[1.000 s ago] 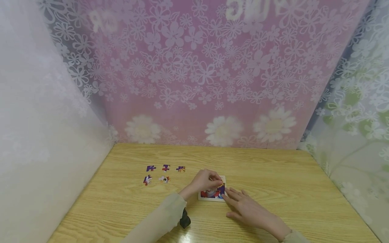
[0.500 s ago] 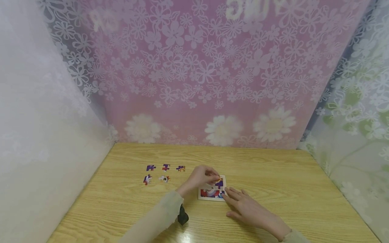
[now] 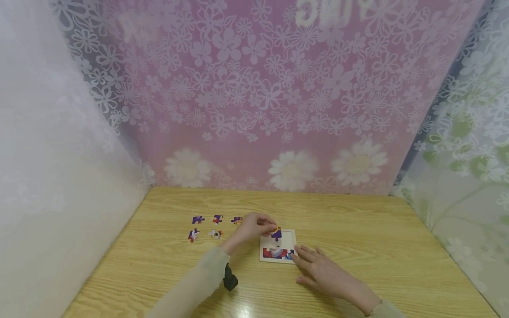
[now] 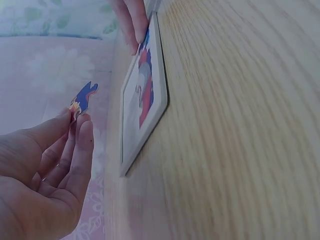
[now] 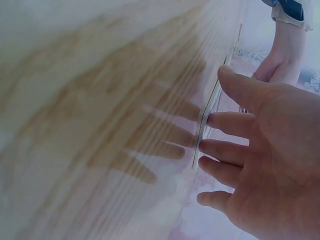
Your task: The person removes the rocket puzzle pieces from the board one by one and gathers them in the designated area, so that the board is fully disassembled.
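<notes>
One pale panel bounds the left side of the wood-grained table, and a pink floral cloth closes its far edge. On the table's left half lie five loose puzzle pieces in two rows. The far row comprises, from the left, a purple piece, a red and purple piece and a purple and yellow piece; the near row, a white, purple and red piece and a white piece with a dark spot. Next comes the left sleeve, with a black wrist device. The left hand pinches a yellow-edged purple piece between thumb and fingers; the piece is raised and tilted, apart from the tray in the left wrist view. The tray lies flat, its near part filled by a strip of picture pieces in red, white and purple. Farther right, the right hand has straight, spread fingers, their tips at the tray's right edge. A light floral cloth bounds the right side.
</notes>
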A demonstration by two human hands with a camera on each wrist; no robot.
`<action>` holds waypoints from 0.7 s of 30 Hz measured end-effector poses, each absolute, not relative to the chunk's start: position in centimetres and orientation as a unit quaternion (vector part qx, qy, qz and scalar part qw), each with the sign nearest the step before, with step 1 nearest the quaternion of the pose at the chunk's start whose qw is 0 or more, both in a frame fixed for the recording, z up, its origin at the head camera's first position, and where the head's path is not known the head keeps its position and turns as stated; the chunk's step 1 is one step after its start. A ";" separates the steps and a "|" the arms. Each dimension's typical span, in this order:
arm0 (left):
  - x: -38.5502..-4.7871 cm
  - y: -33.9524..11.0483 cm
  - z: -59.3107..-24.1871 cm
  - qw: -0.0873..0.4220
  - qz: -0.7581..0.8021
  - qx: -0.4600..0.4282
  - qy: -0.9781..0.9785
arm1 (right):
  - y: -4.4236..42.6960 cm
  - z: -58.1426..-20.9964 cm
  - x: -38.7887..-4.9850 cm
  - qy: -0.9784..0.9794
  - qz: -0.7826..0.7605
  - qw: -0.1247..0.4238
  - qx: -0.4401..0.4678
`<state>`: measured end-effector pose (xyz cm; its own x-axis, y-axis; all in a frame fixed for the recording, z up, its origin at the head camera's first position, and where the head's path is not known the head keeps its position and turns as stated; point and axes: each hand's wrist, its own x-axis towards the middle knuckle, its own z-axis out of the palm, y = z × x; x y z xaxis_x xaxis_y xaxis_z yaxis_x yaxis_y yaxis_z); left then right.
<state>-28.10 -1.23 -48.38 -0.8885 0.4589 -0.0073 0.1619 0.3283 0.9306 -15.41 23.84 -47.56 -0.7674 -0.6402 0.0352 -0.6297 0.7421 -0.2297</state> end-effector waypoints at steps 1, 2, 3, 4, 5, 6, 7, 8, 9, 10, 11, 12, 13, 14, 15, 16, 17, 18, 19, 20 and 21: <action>-28.2 -1.5 -48.5 0.135 0.547 0.192 0.804 | 23.8 -47.5 -15.4 0.933 -0.115 0.026 -0.339; -28.2 -1.8 -48.5 0.134 0.546 0.190 0.805 | 23.8 -47.5 -15.4 0.934 -0.115 0.027 -0.338; -28.3 -2.1 -48.6 0.130 0.544 0.192 0.807 | 23.8 -47.4 -15.4 0.934 -0.115 0.029 -0.337; -28.4 -2.4 -48.7 0.128 0.542 0.193 0.808 | 23.8 -47.4 -15.4 0.934 -0.116 0.031 -0.336; -28.4 -2.7 -48.7 0.125 0.539 0.192 0.811 | 23.8 -47.4 -15.4 0.934 -0.115 0.031 -0.336; -28.4 -3.1 -48.8 0.121 0.534 0.191 0.814 | 23.8 -47.4 -15.3 0.935 -0.116 0.032 -0.335; -28.5 -3.4 -48.8 0.117 0.531 0.193 0.817 | 23.8 -47.3 -15.4 0.935 -0.116 0.033 -0.334; -28.5 -3.8 -48.8 0.115 0.529 0.193 0.819 | 23.8 -47.3 -15.4 0.935 -0.116 0.034 -0.334; -28.5 -4.1 -48.7 0.114 0.528 0.192 0.820 | 23.8 -47.3 -15.4 0.935 -0.115 0.034 -0.334; -28.5 -4.5 -48.7 0.114 0.526 0.190 0.821 | 23.7 -47.3 -15.4 0.935 -0.115 0.034 -0.333; -28.5 -4.9 -48.7 0.113 0.525 0.187 0.822 | 23.7 -47.4 -15.4 0.935 -0.113 0.032 -0.334; -28.5 -5.2 -48.7 0.113 0.525 0.187 0.823 | 23.7 -47.4 -15.4 0.935 -0.114 0.032 -0.334; -28.5 -5.6 -48.7 0.112 0.527 0.187 0.822 | 23.7 -47.4 -15.4 0.935 -0.113 0.031 -0.335; -28.6 -5.9 -48.7 0.112 0.526 0.184 0.822 | 23.7 -47.4 -15.4 0.935 -0.113 0.029 -0.336; -28.7 -6.3 -48.7 0.110 0.525 0.184 0.823 | 23.7 -47.4 -15.4 0.934 -0.114 0.027 -0.337; -28.7 -6.6 -48.7 0.109 0.524 0.181 0.825 | 23.7 -47.5 -15.4 0.934 -0.115 0.025 -0.338; -28.8 -7.0 -48.8 0.106 0.522 0.181 0.827 | 23.8 -47.5 -15.4 0.933 -0.115 0.022 -0.340; -28.9 -7.3 -48.8 0.104 0.521 0.180 0.828 | 23.8 -47.5 -15.5 0.933 -0.116 0.021 -0.341; -28.9 -7.6 -48.8 0.103 0.521 0.177 0.829 | 23.8 -47.5 -15.5 0.933 -0.116 0.022 -0.341; -28.9 -7.9 -48.7 0.103 0.519 0.174 0.831 | 23.8 -47.5 -15.5 0.933 -0.117 0.022 -0.341; -28.9 -8.3 -48.7 0.101 0.519 0.173 0.831 | 23.8 -47.6 -15.5 0.933 -0.117 0.023 -0.341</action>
